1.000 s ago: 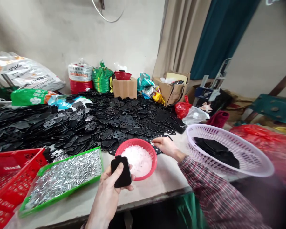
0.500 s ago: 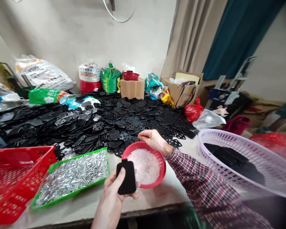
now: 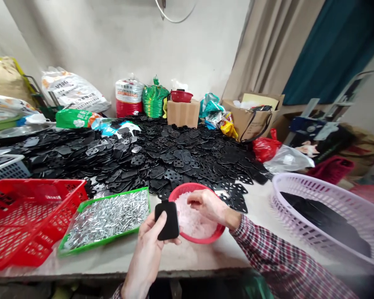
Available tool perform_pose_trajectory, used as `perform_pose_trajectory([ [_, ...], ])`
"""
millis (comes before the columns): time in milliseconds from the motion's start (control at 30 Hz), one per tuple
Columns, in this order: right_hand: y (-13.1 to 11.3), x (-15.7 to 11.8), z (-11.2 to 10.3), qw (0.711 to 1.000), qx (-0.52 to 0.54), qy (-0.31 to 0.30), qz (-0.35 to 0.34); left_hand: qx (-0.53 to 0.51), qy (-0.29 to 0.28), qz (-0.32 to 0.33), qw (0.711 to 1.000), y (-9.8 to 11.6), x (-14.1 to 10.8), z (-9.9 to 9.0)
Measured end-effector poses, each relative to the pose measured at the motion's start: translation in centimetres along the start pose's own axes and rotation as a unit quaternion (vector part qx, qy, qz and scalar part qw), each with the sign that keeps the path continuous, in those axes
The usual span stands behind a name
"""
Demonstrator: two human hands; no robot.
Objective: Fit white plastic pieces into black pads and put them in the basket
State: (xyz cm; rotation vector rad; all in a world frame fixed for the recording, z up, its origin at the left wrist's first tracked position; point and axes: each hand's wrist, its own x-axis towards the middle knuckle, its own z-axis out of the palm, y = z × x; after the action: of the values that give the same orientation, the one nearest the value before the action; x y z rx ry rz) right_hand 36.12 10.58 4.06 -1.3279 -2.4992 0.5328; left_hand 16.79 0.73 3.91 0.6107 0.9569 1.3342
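My left hand point(image 3: 146, 249) grips a black rounded rectangular plate point(image 3: 167, 220) upright, thumb across its face, just left of the bowl. My right hand point(image 3: 207, 206) reaches over a round red mesh bowl point(image 3: 199, 236), its fingertips curled down into the white granules point(image 3: 193, 220). I cannot tell whether those fingers pinch any granules. Behind the bowl, several perforated black plates point(image 3: 237, 199) lie on the table top.
A large heap of black plates point(image 3: 174, 162) covers the table's back. To the left are a green tray of silver metal pins point(image 3: 107, 220) and a red plastic crate point(image 3: 34, 216). A lilac basket point(image 3: 299, 195) holds black pieces at right. Bags and cardboard boxes stand behind.
My right hand has come from the bowl's far rim down over the white granules. My left hand still grips the plate. The whole scene has shifted right in the view as my head turned.
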Motion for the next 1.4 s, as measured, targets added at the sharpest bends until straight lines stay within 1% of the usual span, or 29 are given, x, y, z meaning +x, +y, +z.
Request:
perform_pose_trajectory([
  [133,-0.2,-0.6,-0.8,0.997,0.042,0.05,0.029,0.022,-0.036,0.011,0.999,0.2,-0.3,0.6],
  [167,-0.4,-0.8,-0.8,0.995,0.065,0.064,0.039,0.027,-0.043,0.011,0.999,0.2,-0.4,0.8],
  [200,-0.8,-1.0,-0.8,0.989,0.11,0.082,0.044,0.031,-0.049,0.012,0.998,0.2,-0.5,0.9],
  [233,-1.3,-1.3,-0.8,0.977,0.181,0.104,0.045,0.035,-0.053,0.012,0.998,0.2,-0.5,1.1],
  [267,-1.9,-1.5,-0.9,0.955,0.267,0.126,0.039,0.04,-0.057,0.012,0.998,0.1,-0.5,1.3],
  [333,-3.4,-1.9,-1.0,0.893,0.423,0.156,0.014,0.048,-0.07,0.009,0.996,0.0,-0.6,1.6],
  [367,-4.1,-2.1,-1.1,0.868,0.468,0.164,0.002,0.051,-0.077,0.008,0.996,0.0,-0.6,1.8],
  [400,-4.7,-2.3,-1.2,0.853,0.494,0.169,-0.003,0.054,-0.082,0.008,0.995,-0.1,-0.7,2.0],
  [467,-5.6,-2.5,-1.2,0.839,0.514,0.179,0.008,0.062,-0.086,0.011,0.994,-0.2,-0.8,2.2],
  [567,-6.0,-2.7,-0.9,0.833,0.52,0.187,0.032,0.082,-0.083,0.02,0.993,-0.3,-1.0,2.3],
  [667,-6.1,-2.9,-0.6,0.836,0.508,0.206,0.038,0.114,-0.082,0.041,0.989,-0.4,-0.9,2.2],
  [767,-6.6,-3.2,-0.5,0.843,0.472,0.252,0.051,0.15,-0.068,0.07,0.984,-0.6,-0.8,2.2],
  [867,-7.3,-3.3,-0.2,0.836,0.474,0.27,0.066,0.143,-0.05,0.091,0.984,-0.9,-0.8,2.5],
  [967,-7.7,-3.2,0.0,0.828,0.485,0.273,0.066,0.135,-0.056,0.092,0.985,-1.0,-0.9,2.7],
  [1033,-7.5,-3.3,-0.2,0.825,0.501,0.255,0.056,0.137,-0.068,0.085,0.985,-0.7,-1.1,2.5],
  [1067,-7.4,-3.5,-0.6,0.824,0.516,0.227,0.049,0.131,-0.08,0.073,0.985,-0.5,-1.3,2.3],
  [1100,-7.2,-3.7,-1.2,0.825,0.533,0.184,0.041,0.119,-0.099,0.052,0.987,-0.2,-1.4,2.1],
  [1200,-6.6,-4.8,-3.4,0.825,0.564,0.014,0.02,0.087,-0.184,-0.046,0.978,0.5,-1.9,1.4],
  [1233,-6.4,-5.3,-4.1,0.827,0.562,-0.031,0.016,0.083,-0.21,-0.08,0.971,0.5,-2.1,1.2],
  [1267,-6.2,-5.6,-4.7,0.829,0.556,-0.06,0.013,0.078,-0.231,-0.11,0.964,0.5,-2.3,1.2],
  [1300,-6.1,-6.0,-5.1,0.835,0.545,-0.074,0.01,0.069,-0.249,-0.135,0.957,0.3,-2.5,1.2],
  [1333,-5.9,-6.3,-5.3,0.844,0.531,-0.074,0.005,0.057,-0.261,-0.153,0.952,0.1,-2.7,1.4],
  [1400,-5.7,-6.7,-5.1,0.87,0.491,-0.052,-0.003,0.032,-0.266,-0.17,0.948,-0.6,-3.1,2.1],
])
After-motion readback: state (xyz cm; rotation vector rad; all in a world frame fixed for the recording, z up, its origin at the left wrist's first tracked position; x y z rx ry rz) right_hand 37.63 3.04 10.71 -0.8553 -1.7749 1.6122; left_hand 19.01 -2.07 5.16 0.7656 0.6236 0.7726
